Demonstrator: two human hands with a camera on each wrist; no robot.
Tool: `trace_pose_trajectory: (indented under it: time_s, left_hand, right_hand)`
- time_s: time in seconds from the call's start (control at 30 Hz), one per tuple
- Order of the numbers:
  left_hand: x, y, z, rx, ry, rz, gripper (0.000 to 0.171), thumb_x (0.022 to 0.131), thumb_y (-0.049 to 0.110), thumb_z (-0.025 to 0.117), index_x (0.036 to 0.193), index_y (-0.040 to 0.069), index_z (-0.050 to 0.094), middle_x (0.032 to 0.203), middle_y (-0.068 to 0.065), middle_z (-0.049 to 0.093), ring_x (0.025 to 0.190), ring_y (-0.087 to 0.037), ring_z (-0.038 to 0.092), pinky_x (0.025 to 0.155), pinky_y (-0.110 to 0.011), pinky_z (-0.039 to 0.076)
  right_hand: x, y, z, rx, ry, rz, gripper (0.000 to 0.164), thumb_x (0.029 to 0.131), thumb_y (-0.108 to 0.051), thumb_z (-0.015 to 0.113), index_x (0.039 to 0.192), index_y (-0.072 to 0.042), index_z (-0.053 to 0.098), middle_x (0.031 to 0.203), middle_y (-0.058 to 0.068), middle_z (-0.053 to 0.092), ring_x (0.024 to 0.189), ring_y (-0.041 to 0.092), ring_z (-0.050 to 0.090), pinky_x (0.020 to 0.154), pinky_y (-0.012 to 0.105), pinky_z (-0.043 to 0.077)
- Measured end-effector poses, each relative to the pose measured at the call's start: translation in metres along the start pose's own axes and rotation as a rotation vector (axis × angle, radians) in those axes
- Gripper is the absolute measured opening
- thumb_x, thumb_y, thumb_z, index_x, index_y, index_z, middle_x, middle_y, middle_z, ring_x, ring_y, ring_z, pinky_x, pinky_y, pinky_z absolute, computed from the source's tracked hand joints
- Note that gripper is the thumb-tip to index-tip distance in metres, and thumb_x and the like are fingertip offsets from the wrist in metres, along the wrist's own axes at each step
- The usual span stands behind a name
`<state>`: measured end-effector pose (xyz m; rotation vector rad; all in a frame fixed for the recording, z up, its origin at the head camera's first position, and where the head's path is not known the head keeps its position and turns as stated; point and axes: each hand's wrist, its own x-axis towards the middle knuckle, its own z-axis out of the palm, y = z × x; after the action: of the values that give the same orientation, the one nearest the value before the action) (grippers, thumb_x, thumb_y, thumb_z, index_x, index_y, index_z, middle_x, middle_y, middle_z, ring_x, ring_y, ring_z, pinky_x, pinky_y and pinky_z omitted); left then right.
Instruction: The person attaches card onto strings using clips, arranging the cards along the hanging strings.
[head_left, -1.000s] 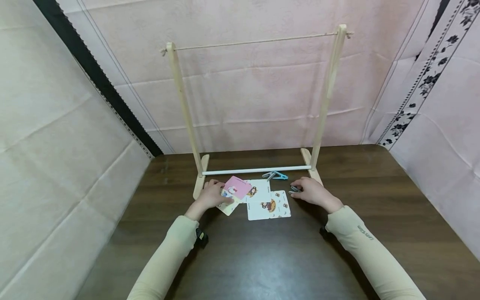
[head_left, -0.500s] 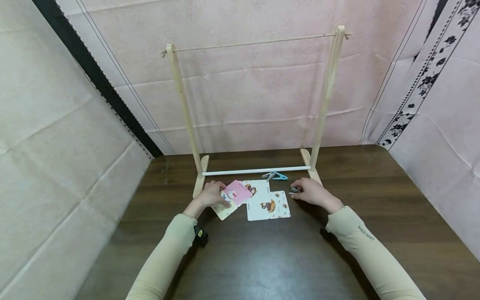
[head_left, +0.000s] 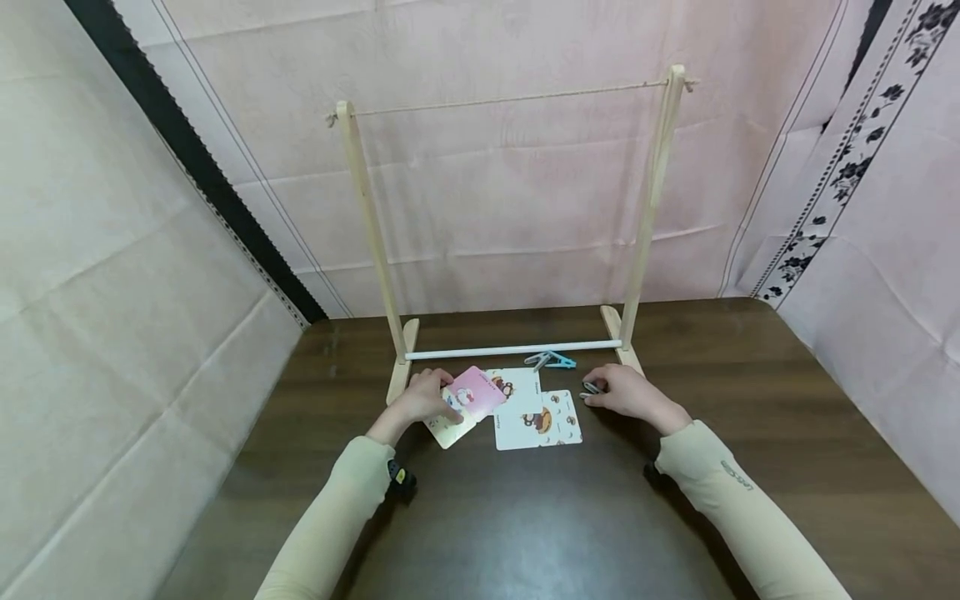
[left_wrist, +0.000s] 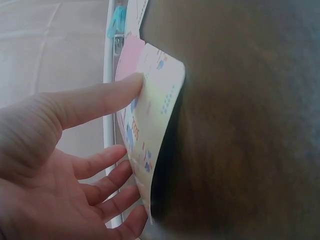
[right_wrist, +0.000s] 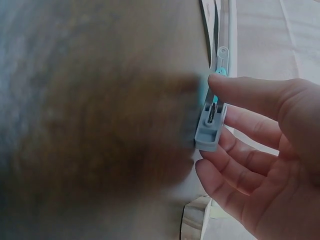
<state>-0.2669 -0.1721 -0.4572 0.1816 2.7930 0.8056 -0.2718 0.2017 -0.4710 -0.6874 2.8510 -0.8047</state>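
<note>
In the head view, my left hand (head_left: 424,398) pinches a pale yellow card (head_left: 450,432) at the left of a group of cards. The left wrist view shows the thumb across the face of this card (left_wrist: 155,110) and fingertips along its far edge; it stands tilted off the table. Against it lies a pink card (head_left: 483,387) with a white cartoon figure. My right hand (head_left: 626,393) holds a grey clothespin (right_wrist: 209,132) between thumb and fingers, close above the table. Two white cards with monkey pictures, an upper card (head_left: 521,382) and a lower card (head_left: 517,433), overlap between the hands.
Behind the cards stands a wooden frame (head_left: 650,217) with a string (head_left: 510,100) across its top and a white rod (head_left: 510,350) near its base. A blue clothespin (head_left: 558,360) and a grey one lie by the rod. Pale cloth (head_left: 510,225) hangs behind the brown table (head_left: 495,525).
The left hand has shifted slightly left and drawn the yellow card outward, so more of it shows beside the pink one. The right hand stays nearly still with its clothespin. The head view tilts slightly.
</note>
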Motion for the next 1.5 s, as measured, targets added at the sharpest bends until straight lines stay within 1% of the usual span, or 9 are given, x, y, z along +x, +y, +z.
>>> trace_pose_trajectory:
  time_s: [0.13, 0.27, 0.4, 0.63, 0.77, 0.87, 1.07, 1.27, 1.5]
  left_hand:
    - [-0.001, 0.000, 0.002, -0.037, 0.016, 0.010, 0.068, 0.068, 0.015, 0.093, 0.125, 0.000, 0.058, 0.121, -0.016, 0.057, 0.112, -0.033, 0.048, 0.095, -0.047, 0.045]
    - [-0.001, 0.001, 0.000, -0.080, 0.030, 0.020, 0.067, 0.070, 0.009, 0.091, 0.127, -0.001, 0.056, 0.121, -0.016, 0.059, 0.108, -0.031, 0.054, 0.095, -0.044, 0.047]
    - [-0.002, 0.002, -0.003, -0.088, 0.033, 0.039, 0.070, 0.071, 0.005, 0.089, 0.131, -0.002, 0.055, 0.119, -0.017, 0.060, 0.104, -0.029, 0.057, 0.094, -0.043, 0.047]
    - [-0.002, 0.005, -0.007, -0.023, 0.060, 0.121, 0.072, 0.072, 0.006, 0.089, 0.135, -0.005, 0.057, 0.125, -0.020, 0.058, 0.109, -0.030, 0.055, 0.100, -0.044, 0.045]
    - [-0.001, 0.008, -0.009, -0.057, 0.079, 0.171, 0.065, 0.073, 0.003, 0.088, 0.131, -0.003, 0.059, 0.127, -0.019, 0.058, 0.111, -0.030, 0.054, 0.100, -0.046, 0.045]
    - [-0.002, 0.009, -0.010, -0.104, 0.082, 0.179, 0.065, 0.076, 0.001, 0.086, 0.133, 0.000, 0.057, 0.129, -0.016, 0.059, 0.112, -0.029, 0.055, 0.100, -0.045, 0.045]
    - [-0.005, 0.010, -0.014, -0.160, 0.086, 0.159, 0.063, 0.082, 0.002, 0.081, 0.138, 0.004, 0.051, 0.129, -0.015, 0.061, 0.106, -0.027, 0.059, 0.088, -0.040, 0.051]
    - [-0.004, 0.010, -0.016, -0.224, 0.094, 0.203, 0.053, 0.089, 0.002, 0.072, 0.138, 0.003, 0.052, 0.124, -0.019, 0.062, 0.091, -0.024, 0.061, 0.075, -0.034, 0.052]
    - [-0.002, 0.010, -0.019, -0.282, 0.094, 0.225, 0.040, 0.096, 0.002, 0.060, 0.136, 0.005, 0.053, 0.115, -0.018, 0.063, 0.085, -0.021, 0.063, 0.072, -0.032, 0.052]
  right_hand:
    - [-0.003, 0.001, 0.000, 0.008, 0.021, -0.001, 0.031, 0.089, -0.015, 0.077, 0.114, 0.002, 0.071, 0.084, 0.001, 0.063, 0.071, 0.016, 0.051, 0.065, 0.033, 0.044]
    - [-0.004, 0.001, -0.001, 0.003, 0.038, -0.016, 0.030, 0.088, -0.015, 0.077, 0.113, 0.002, 0.071, 0.083, 0.001, 0.063, 0.071, 0.016, 0.051, 0.066, 0.033, 0.045]
    - [-0.003, 0.002, -0.001, 0.001, 0.046, -0.023, 0.030, 0.089, -0.015, 0.077, 0.113, 0.003, 0.071, 0.083, 0.001, 0.062, 0.072, 0.016, 0.052, 0.067, 0.034, 0.045]
    - [-0.004, 0.000, -0.004, 0.006, 0.057, -0.032, 0.031, 0.089, -0.015, 0.076, 0.113, 0.003, 0.071, 0.082, 0.001, 0.062, 0.071, 0.016, 0.052, 0.067, 0.034, 0.045]
    - [-0.005, -0.001, -0.007, 0.013, 0.067, -0.024, 0.031, 0.089, -0.015, 0.077, 0.113, 0.003, 0.071, 0.082, 0.001, 0.062, 0.072, 0.016, 0.052, 0.067, 0.034, 0.045]
    - [-0.006, -0.001, -0.010, 0.014, 0.072, -0.019, 0.032, 0.089, -0.015, 0.077, 0.114, 0.003, 0.071, 0.083, 0.001, 0.062, 0.074, 0.016, 0.052, 0.068, 0.034, 0.045]
    - [-0.008, -0.001, -0.014, 0.032, 0.085, -0.009, 0.032, 0.089, -0.014, 0.077, 0.115, 0.004, 0.070, 0.082, 0.001, 0.062, 0.072, 0.017, 0.052, 0.066, 0.034, 0.045]
    - [-0.010, 0.001, -0.016, 0.044, 0.101, 0.000, 0.033, 0.089, -0.017, 0.077, 0.115, 0.002, 0.070, 0.081, 0.000, 0.061, 0.073, 0.017, 0.052, 0.067, 0.034, 0.044]
    - [-0.012, 0.002, -0.021, 0.052, 0.112, 0.002, 0.033, 0.090, -0.016, 0.076, 0.116, 0.003, 0.070, 0.081, 0.001, 0.060, 0.073, 0.018, 0.052, 0.066, 0.035, 0.044]
